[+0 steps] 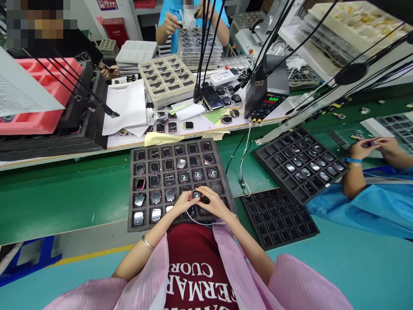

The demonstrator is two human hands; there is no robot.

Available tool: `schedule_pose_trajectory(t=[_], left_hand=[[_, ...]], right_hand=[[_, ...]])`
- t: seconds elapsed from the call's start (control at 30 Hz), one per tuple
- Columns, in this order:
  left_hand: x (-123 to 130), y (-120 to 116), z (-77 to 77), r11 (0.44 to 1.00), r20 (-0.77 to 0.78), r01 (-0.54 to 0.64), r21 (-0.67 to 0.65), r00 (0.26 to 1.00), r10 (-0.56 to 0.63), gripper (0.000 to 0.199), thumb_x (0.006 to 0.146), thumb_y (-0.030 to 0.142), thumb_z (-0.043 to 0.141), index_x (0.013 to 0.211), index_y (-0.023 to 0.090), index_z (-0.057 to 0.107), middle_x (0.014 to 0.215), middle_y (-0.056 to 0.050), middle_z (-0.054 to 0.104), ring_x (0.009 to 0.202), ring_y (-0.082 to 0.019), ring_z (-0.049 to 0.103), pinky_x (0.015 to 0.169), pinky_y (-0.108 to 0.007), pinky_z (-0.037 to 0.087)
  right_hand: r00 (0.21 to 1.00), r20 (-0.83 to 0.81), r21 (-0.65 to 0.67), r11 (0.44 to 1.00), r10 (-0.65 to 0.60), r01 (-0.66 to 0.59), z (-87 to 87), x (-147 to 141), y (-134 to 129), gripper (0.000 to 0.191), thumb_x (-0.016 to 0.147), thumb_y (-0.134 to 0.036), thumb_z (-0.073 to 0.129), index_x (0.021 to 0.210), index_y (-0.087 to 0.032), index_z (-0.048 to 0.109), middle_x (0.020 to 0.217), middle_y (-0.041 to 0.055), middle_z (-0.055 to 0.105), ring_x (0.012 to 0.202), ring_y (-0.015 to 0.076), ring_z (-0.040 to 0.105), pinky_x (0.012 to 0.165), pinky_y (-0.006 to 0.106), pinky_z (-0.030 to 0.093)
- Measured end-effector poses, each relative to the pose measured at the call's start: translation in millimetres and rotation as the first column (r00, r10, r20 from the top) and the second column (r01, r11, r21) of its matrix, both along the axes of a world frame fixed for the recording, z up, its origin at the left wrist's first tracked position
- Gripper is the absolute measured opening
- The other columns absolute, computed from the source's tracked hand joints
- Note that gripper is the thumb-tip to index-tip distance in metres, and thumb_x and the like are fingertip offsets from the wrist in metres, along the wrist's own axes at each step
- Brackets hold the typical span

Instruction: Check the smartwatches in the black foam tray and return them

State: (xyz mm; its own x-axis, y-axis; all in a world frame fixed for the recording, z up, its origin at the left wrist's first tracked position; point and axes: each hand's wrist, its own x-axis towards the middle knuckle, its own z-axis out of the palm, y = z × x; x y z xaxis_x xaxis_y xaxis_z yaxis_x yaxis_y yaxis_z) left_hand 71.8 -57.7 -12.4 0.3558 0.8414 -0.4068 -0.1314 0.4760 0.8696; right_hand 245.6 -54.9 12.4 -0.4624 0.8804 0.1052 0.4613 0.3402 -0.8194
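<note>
A small square watch body (196,195) with a lit screen is held between both hands, over the lower part of a grey foam tray (131,189). My left hand (184,202) grips its left side with the fingers closed. On its right side, my right hand (211,201) has thumb and fingers pressed to the edge. Rows of watch bodies fill most compartments of the tray; some screens are lit, others are dark or covered with shiny film. A thin white cable (196,221) curves below the hands.
Two black trays (274,161) (266,245) of watches lie at the right, beside a co-worker's hands (361,150). A power supply (267,92), papers (125,105) and a cream tray (166,79) stand on the shelf ahead. Black cables hang down above it.
</note>
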Motion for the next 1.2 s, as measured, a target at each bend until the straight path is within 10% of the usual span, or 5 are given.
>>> schedule_pose_trajectory(t=[1.2], left_hand=[[0.6,-1.5,3.2,0.988,-0.087,0.072,0.134,0.994,-0.061,0.047,0.068,0.05,0.074,0.093,0.011,0.068,0.085,-0.007,0.07,0.081,-0.022,0.062,0.08,-0.034,0.048]], right_hand=[[1.0,-0.005,0.033,0.999,-0.021,0.021,4.5,-1.5,-3.1,0.038,0.082,-0.021,0.068,0.118,-0.024,0.058,0.113,0.0081,0.062,0.108,0.0246,0.058,0.093,0.042,0.05]])
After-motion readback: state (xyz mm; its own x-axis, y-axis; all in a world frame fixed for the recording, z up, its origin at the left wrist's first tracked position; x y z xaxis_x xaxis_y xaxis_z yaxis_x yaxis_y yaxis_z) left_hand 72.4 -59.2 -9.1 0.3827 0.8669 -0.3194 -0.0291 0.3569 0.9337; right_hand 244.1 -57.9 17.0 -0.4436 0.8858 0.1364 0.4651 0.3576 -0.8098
